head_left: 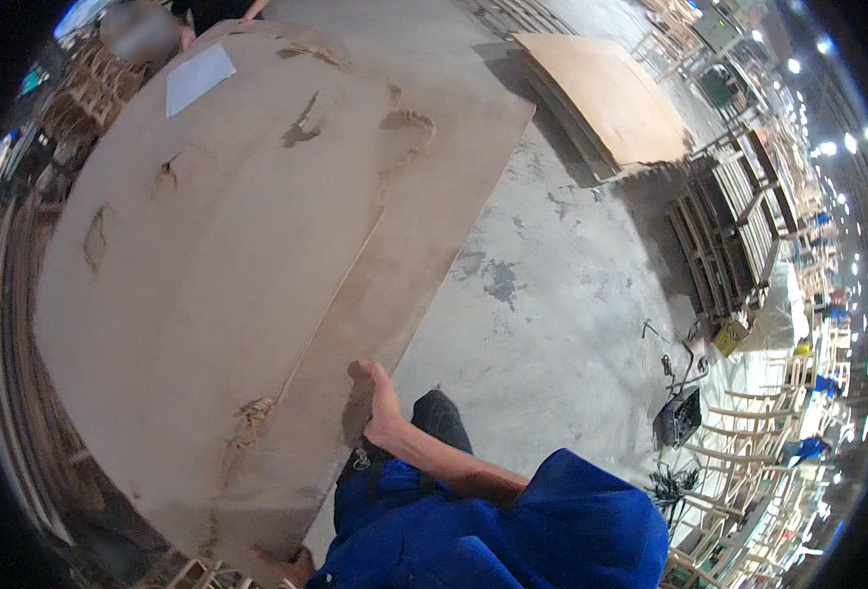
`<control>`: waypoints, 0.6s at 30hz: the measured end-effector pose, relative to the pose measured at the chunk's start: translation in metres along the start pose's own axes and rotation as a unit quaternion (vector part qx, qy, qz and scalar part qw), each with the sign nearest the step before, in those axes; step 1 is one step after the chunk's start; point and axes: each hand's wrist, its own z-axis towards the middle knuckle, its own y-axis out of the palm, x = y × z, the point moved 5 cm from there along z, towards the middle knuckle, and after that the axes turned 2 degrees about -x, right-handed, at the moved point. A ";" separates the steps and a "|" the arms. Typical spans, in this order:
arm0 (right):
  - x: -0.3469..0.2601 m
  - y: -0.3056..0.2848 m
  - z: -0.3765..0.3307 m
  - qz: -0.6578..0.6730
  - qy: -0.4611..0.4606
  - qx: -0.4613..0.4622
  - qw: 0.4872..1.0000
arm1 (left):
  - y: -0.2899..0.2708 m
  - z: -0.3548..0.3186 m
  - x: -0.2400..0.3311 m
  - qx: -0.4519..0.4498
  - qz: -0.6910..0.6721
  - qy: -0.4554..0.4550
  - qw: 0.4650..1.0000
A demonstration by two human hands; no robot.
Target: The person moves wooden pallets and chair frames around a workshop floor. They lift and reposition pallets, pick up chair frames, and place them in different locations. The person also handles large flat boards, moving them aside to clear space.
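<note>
A large, thin brown plywood sheet fills the left and middle of the view, with knots, torn patches and a long crack in its face. My right hand grips its right edge, thumb lying on top and the other fingers hidden beneath. At the near end, close to the lower rim, my left hand is closed over the sheet's edge; its fingers show only in part. Far off at the top left, a white sheet of paper lies on the plywood, near a co-worker whose hand is at the far edge.
To the far right, a stack of wooden boards rests low above the grey concrete floor. Nearer stand stacked wooden pallets, a black crate and several pale chair frames. More sheets line the left side.
</note>
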 end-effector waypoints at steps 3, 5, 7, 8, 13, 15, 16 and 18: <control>-0.123 -0.035 0.008 -0.015 -0.051 -0.023 0.998 | 0.107 -0.042 0.094 -0.059 0.017 -0.020 0.998; -0.185 -0.035 0.023 -0.013 -0.077 -0.106 0.991 | 0.163 -0.082 0.145 -0.096 0.031 -0.030 0.994; -0.281 -0.039 0.032 -0.067 -0.149 -0.097 0.982 | 0.242 -0.108 0.207 -0.166 0.037 -0.025 0.985; -0.327 -0.037 0.036 -0.124 -0.186 -0.101 0.969 | 0.295 -0.136 0.236 -0.193 0.012 -0.034 0.980; -0.499 -0.068 0.060 -0.193 -0.288 -0.073 0.935 | 0.475 -0.223 0.365 -0.299 -0.076 -0.077 0.948; -0.553 -0.078 0.079 -0.202 -0.335 -0.064 0.918 | 0.517 -0.244 0.403 -0.290 -0.186 -0.134 0.929; -0.582 -0.101 0.105 -0.215 -0.347 -0.033 0.912 | 0.498 -0.231 0.415 -0.293 -0.291 -0.185 0.892; -0.507 -0.115 0.098 -0.219 -0.357 0.011 0.908 | 0.471 -0.223 0.464 -0.339 -0.228 -0.183 0.894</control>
